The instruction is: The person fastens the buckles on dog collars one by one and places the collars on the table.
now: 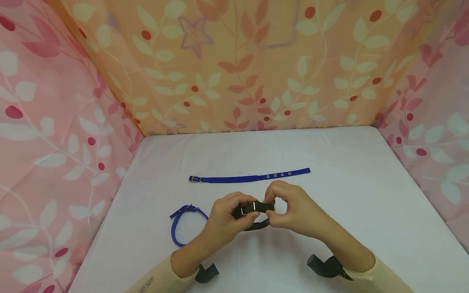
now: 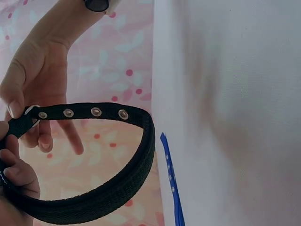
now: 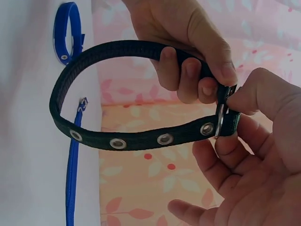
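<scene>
Showing eyelets — wrist views only — black collar (image 3: 141,141)

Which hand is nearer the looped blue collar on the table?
Left. The left hand is just right of the looped blue collar; the right hand is farther right, past the black collar.

Black collar (image 1: 254,213) mostly hidden between both hands in head view; buckle pin too small to tell. Looped blue collar (image 1: 182,225) partly behind left hand (image 1: 224,221). Straight blue collar (image 3: 73,165) cut off by right wrist view's bottom edge.
</scene>
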Action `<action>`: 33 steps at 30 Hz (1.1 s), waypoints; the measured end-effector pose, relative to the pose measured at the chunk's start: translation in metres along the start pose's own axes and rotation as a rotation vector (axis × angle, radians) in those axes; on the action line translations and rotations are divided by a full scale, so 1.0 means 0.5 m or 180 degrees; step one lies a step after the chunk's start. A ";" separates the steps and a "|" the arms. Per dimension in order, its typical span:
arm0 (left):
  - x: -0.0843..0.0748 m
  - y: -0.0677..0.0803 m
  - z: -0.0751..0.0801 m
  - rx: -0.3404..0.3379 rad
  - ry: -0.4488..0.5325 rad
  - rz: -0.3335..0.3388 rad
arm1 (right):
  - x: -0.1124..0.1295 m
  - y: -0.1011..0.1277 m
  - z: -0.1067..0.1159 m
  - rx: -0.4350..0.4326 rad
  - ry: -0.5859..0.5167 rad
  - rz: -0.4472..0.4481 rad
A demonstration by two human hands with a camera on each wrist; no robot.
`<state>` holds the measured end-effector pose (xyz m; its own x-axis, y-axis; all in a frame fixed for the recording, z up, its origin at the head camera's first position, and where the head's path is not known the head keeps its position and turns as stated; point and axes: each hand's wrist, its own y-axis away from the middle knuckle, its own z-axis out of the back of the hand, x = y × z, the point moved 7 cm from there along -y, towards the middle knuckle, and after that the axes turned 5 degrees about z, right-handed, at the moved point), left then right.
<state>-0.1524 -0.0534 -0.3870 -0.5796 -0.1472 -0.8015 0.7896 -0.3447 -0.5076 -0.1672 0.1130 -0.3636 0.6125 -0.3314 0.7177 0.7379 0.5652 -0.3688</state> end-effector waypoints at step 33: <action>0.023 -0.013 0.023 0.0060 0.0218 0.0564 | 0.025 0.000 0.011 -0.0464 0.0547 0.0147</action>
<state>-0.1665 -0.0636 -0.3892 -0.4161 -0.1440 -0.8979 0.8738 -0.3364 -0.3510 -0.1614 0.1131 -0.3513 0.6766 -0.4386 0.5915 0.7336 0.4716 -0.4894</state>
